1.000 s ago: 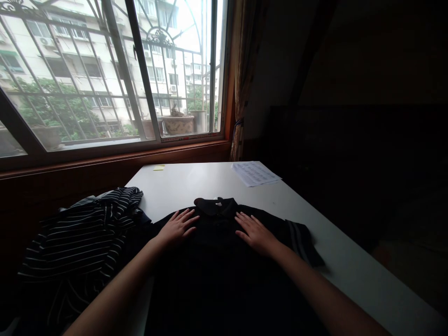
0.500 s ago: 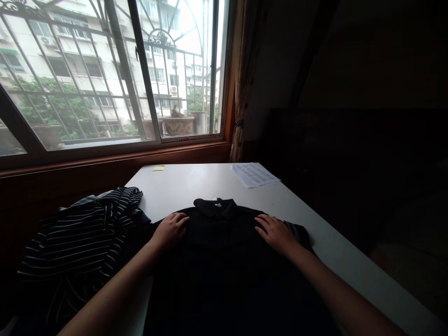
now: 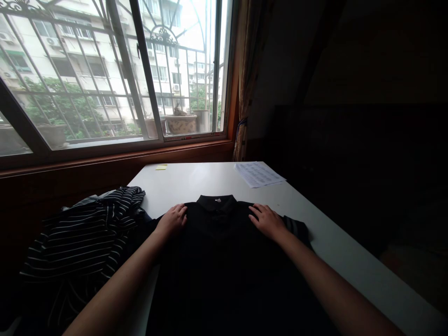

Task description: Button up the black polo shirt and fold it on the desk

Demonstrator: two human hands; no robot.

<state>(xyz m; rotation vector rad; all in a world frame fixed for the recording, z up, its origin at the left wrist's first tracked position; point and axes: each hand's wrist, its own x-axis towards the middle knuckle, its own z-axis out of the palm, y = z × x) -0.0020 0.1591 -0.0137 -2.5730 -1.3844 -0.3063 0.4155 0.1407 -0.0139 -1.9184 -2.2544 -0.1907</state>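
Note:
A black polo shirt (image 3: 224,261) lies spread over the white table (image 3: 189,179), with its collar (image 3: 217,203) toward the window and a pale label inside the neck. My left hand (image 3: 172,219) rests palm down on the shirt's left shoulder, fingers stretched out and close together. On the right shoulder lies my right hand (image 3: 268,220), its fingers slightly spread over the cloth. Beyond it, the right sleeve shows grey stripes near its cuff. The lower part of the shirt is lost in shadow.
A heap of clothes with a black-and-white striped garment (image 3: 80,238) sits at the left. Printed sheets (image 3: 259,174) and a yellow sticky note (image 3: 161,167) lie at the table's far end. A barred window (image 3: 105,74) and a tied curtain (image 3: 241,130) stand behind.
Both hands have moved slightly farther from me, and the right hand has shifted inward. The shirt's collar has moved away with them and now lies flatter and more even.

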